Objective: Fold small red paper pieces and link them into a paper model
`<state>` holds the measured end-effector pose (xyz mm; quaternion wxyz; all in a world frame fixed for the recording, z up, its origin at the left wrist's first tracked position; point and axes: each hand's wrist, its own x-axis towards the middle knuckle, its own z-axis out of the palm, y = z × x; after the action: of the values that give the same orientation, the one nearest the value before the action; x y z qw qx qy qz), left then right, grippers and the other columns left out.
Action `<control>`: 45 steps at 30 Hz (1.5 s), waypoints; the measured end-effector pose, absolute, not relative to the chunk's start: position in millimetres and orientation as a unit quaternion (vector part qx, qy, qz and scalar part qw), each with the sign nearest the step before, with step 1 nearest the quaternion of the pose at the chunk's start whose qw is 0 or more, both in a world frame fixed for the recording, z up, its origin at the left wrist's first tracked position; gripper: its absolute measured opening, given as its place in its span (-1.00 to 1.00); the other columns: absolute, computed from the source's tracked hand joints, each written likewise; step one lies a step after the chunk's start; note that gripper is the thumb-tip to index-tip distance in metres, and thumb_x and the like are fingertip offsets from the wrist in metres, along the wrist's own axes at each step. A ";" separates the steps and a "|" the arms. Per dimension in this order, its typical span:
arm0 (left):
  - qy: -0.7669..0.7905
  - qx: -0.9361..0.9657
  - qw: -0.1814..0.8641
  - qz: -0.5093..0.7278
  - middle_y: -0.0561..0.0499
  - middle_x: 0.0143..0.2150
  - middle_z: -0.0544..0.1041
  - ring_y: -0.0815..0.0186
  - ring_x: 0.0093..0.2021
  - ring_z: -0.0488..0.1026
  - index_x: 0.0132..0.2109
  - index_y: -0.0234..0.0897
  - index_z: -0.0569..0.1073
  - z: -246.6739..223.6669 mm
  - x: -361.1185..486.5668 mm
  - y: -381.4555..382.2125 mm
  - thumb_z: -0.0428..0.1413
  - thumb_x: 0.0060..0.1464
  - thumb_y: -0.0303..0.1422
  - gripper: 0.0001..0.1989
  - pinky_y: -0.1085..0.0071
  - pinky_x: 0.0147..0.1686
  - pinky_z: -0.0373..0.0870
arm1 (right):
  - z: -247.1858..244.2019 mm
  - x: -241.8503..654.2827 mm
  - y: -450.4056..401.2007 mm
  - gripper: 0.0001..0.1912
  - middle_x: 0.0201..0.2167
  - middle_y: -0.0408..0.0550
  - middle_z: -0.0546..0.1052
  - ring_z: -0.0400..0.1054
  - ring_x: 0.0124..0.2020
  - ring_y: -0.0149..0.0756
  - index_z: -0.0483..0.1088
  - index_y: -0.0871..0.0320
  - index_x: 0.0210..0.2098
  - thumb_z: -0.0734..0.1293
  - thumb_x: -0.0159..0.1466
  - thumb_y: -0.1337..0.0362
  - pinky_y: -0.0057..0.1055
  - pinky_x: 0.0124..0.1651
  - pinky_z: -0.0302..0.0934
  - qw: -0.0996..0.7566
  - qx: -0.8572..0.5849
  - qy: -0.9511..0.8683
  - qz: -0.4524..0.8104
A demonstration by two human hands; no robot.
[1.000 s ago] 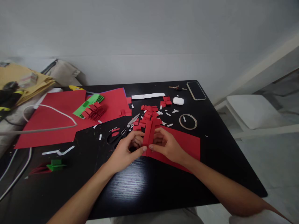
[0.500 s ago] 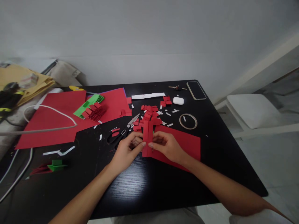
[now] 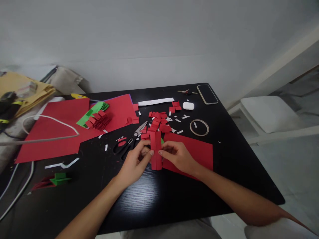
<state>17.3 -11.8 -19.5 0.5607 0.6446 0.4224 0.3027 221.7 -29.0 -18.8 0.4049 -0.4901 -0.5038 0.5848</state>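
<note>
Between my two hands is a folded strip of red paper [image 3: 156, 151], held upright with creases running along its length. My left hand [image 3: 136, 162] pinches its left edge, thumb in front and fingers curled behind. On the opposite edge my right hand [image 3: 178, 156] grips it the same way. Beneath my right hand lies a sheet of red paper [image 3: 199, 152]. Black-handled scissors [image 3: 130, 142] rest just beyond my left hand, partly hidden by it. Small folded red paper pieces [image 3: 158, 120] are heaped behind the strip, and a bit of green shows beside it.
A coil of thin cord [image 3: 199, 127], a white case [image 3: 188, 106], keys [image 3: 186, 92] and a phone [image 3: 207, 94] lie at the right. Larger red sheets [image 3: 54, 129], a green paper stack [image 3: 93, 113] and a white cable [image 3: 50, 114] occupy the left. White scraps are scattered about.
The view has shifted slightly. Both hands keep their hold on the red strip, which looks a little shorter and tilted differently towards me.
</note>
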 end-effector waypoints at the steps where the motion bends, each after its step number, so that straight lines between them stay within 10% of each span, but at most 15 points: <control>1: 0.423 0.649 0.553 0.308 0.13 -0.41 0.42 0.39 -0.42 0.32 0.07 -0.22 0.40 -19.1 17.5 -11.9 0.10 0.34 -0.23 -0.75 0.48 -0.35 0.28 | -18.9 221.6 -29.5 -0.81 -0.44 -0.12 0.59 0.49 -0.41 -0.29 0.54 0.16 -0.32 0.45 0.26 0.14 -0.37 -0.28 0.39 0.401 -0.491 -0.506 0.586; 16: 0.422 0.616 0.571 0.342 0.07 -0.42 0.50 0.39 -0.43 0.37 -0.22 -0.26 0.56 -11.2 15.3 -10.0 0.14 0.25 -0.34 -0.87 0.48 -0.42 0.30 | -14.5 222.9 -30.3 -0.80 -0.27 -0.08 0.64 0.55 -0.29 -0.26 0.50 0.09 -0.14 0.46 0.26 0.19 -0.32 -0.18 0.43 0.426 -0.460 -0.495 0.602; 45: 0.393 0.605 0.573 0.388 0.07 -0.35 0.58 0.42 -0.41 0.52 -0.11 -0.24 0.55 -8.5 16.9 -11.6 0.14 0.28 -0.44 -0.90 0.51 -0.35 0.47 | -15.7 224.1 -29.1 -0.92 -0.31 -0.10 0.62 0.54 -0.29 -0.32 0.55 0.10 -0.25 0.45 0.27 0.24 -0.39 -0.18 0.48 0.483 -0.432 -0.495 0.579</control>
<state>16.9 -11.6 -8.5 0.5735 0.6046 0.3934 0.3883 224.1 -29.1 -15.7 0.4831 -0.4315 -0.4954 0.5788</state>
